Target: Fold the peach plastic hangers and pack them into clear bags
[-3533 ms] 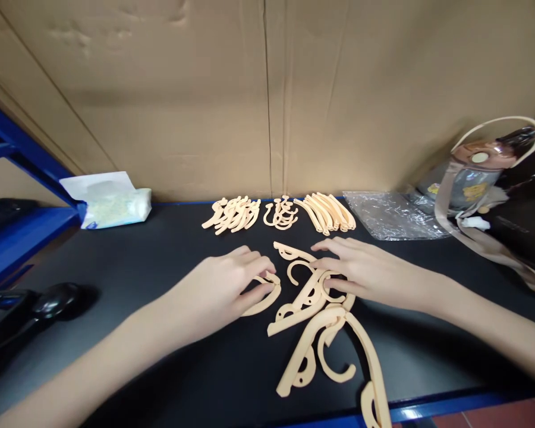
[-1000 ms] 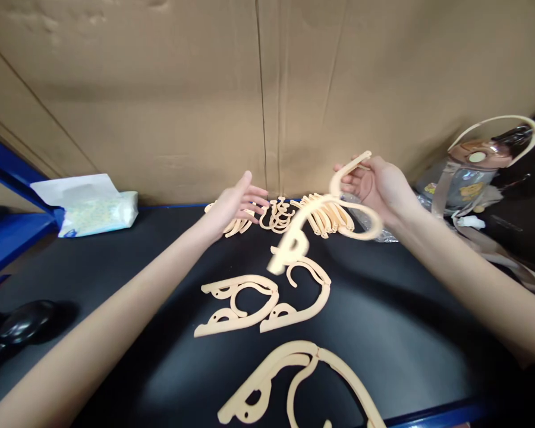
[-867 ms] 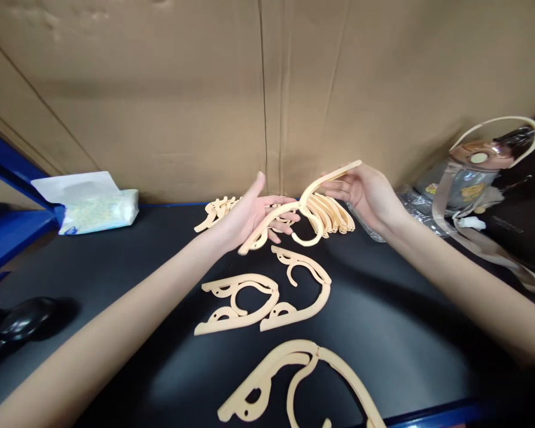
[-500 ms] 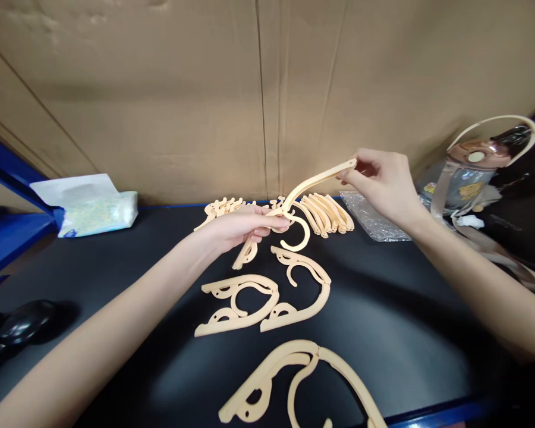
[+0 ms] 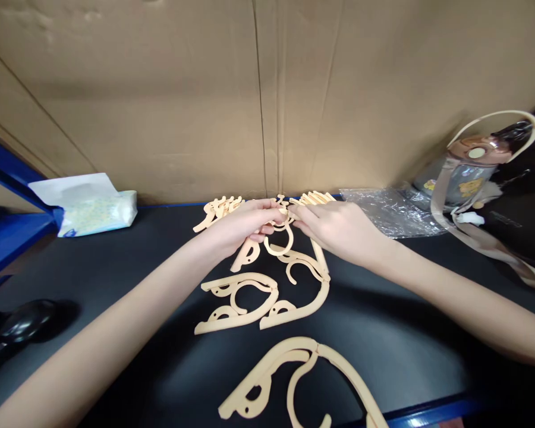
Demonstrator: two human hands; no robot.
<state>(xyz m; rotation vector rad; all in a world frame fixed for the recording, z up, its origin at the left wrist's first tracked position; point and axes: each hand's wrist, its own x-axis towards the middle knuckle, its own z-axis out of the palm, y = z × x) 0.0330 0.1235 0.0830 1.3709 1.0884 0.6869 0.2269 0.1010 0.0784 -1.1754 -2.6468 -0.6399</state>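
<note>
Both hands meet over the far middle of the table on one cream folding clothes hanger (image 5: 289, 236). My left hand (image 5: 247, 224) is closed around its joint from the left, and one arm of the hanger points down below my fingers. From the right, my right hand (image 5: 332, 229) pinches the hanger near the same joint, palm down; its other arm slants down beneath this hand. The hook hangs between the hands, and the joint is partly hidden by fingers. Closer to me lie folded hangers: a left one (image 5: 236, 324), a right one (image 5: 307, 315) and a near one (image 5: 267, 371).
Loose hanger pieces (image 5: 223, 208) lie at the back left, and a row of curved arms (image 5: 318, 197) at the back right. Beyond are a clear plastic bag (image 5: 378, 208) and a strapped water bottle (image 5: 470, 172). A tissue pack (image 5: 98, 214) and a black rounded object (image 5: 27, 321) are on the left.
My right hand has come down and left to the hanger's joint. The hanger arm it held raised at the right now points down, and the hook has turned downward.
</note>
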